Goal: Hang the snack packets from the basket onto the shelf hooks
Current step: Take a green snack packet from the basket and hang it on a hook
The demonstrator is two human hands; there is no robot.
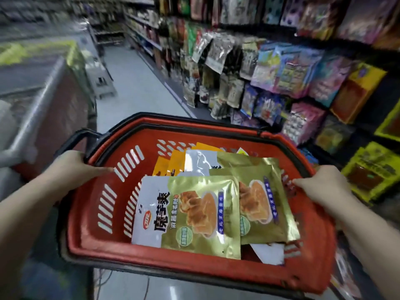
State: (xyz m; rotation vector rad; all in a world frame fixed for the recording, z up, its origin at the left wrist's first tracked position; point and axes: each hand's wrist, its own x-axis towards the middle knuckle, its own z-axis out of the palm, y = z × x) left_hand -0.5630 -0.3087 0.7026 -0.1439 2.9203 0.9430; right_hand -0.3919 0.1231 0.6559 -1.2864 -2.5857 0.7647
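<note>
A red plastic basket (91, 213) with black handles is held in front of me over the aisle floor. My left hand (75, 172) grips its left rim, thumb inside the wall. My right hand (322, 187) grips its right rim. Inside lie several snack packets: a white-and-gold packet (186, 215) on top at the front, a second gold packet (264, 204) beside it, and orange packets (171, 163) with a white one behind. The shelf of hooks (281, 68) with hanging snack bags runs along the right.
A chest freezer (49, 100) with a grey rim stands on the left. A grey step stool (101, 81) stands further down the aisle. The pale aisle floor (138, 83) stretches ahead between freezer and shelves. Yellow packets (372, 169) hang low at the right.
</note>
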